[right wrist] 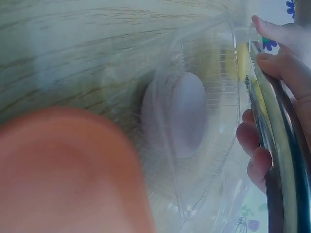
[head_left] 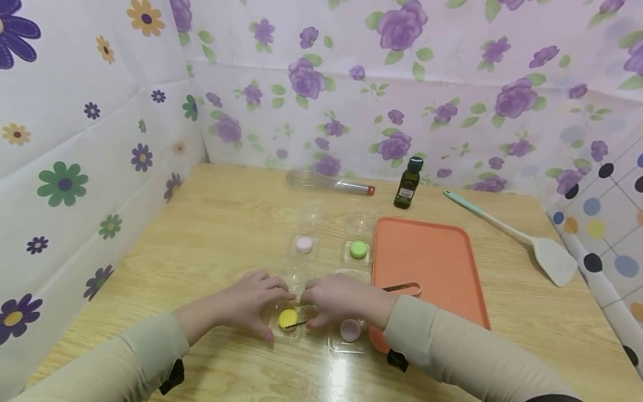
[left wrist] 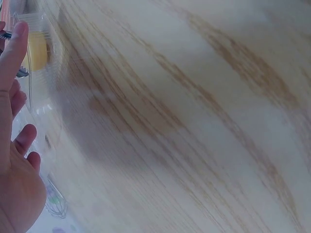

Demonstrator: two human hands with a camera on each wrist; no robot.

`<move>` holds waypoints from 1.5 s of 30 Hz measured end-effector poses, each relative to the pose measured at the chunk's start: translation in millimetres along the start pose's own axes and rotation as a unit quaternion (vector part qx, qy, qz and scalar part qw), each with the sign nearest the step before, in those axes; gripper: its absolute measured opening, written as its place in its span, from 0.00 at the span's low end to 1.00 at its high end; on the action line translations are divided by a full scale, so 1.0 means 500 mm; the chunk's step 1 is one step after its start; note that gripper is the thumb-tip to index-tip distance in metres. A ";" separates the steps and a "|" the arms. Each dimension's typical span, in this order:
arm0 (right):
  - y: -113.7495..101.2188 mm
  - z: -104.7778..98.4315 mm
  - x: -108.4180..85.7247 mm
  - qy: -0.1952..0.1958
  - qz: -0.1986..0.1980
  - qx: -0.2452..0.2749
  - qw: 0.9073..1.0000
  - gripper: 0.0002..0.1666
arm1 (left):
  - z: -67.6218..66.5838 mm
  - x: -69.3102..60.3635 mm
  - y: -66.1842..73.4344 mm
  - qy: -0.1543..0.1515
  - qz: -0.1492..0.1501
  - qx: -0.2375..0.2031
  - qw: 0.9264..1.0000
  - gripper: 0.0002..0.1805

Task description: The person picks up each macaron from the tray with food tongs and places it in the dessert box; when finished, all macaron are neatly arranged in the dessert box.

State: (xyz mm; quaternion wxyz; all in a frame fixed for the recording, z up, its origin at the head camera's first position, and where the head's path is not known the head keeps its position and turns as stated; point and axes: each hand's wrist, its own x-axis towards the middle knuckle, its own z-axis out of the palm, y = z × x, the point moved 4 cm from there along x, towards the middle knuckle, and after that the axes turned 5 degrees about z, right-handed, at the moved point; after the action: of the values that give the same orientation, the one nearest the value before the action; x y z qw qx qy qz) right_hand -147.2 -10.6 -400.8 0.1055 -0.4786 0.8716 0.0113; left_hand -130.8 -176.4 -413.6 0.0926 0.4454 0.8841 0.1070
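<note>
In the head view the right hand (head_left: 334, 298) grips metal tongs (head_left: 402, 287), whose toothed tips lie at a yellow macaron (head_left: 288, 319) in a clear plastic box. The left hand (head_left: 246, 301), fingers spread and relaxed, is just left of that box, its fingers near the rim; whether they touch it is unclear. A pale purple macaron (head_left: 350, 330) sits in another clear box under the right wrist. Seen from the right wrist, the tongs (right wrist: 277, 145) run along the right hand (right wrist: 286, 73). The left wrist view shows the yellow macaron (left wrist: 37, 51) beside the left hand (left wrist: 14, 160).
Farther back, a pink macaron (head_left: 303, 244) and a green macaron (head_left: 358, 249) sit in open clear boxes. An orange tray (head_left: 427, 251) lies to the right. Behind are a whisk (head_left: 331, 183) and a dark bottle (head_left: 407, 183); a spatula (head_left: 552, 259) lies at far right.
</note>
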 end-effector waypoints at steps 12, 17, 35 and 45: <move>-0.002 -0.011 -0.003 -0.007 -0.003 0.009 1.000 0.25 | 0.001 -0.004 -0.006 0.000 -0.006 -0.016 1.000 0.46; 0.009 -0.020 -0.018 0.007 -0.007 0.008 1.000 0.26 | 0.006 -0.004 -0.007 0.004 -0.006 -0.009 1.000 0.46; 0.111 -0.031 -0.115 0.113 -0.005 0.094 0.989 0.25 | 0.005 -0.006 -0.004 0.009 -0.010 -0.021 1.000 0.46; 0.179 -0.009 -0.183 0.143 0.067 0.132 0.979 0.24 | 0.005 -0.009 -0.008 0.012 -0.008 -0.020 1.000 0.46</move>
State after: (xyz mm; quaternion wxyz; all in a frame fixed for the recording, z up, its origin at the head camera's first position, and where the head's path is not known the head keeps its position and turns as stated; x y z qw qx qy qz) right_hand -175.4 113.3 -385.8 0.0412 -0.3976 0.9017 -0.1648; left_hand -130.6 -181.9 -416.9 0.0919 0.4349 0.8864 0.1290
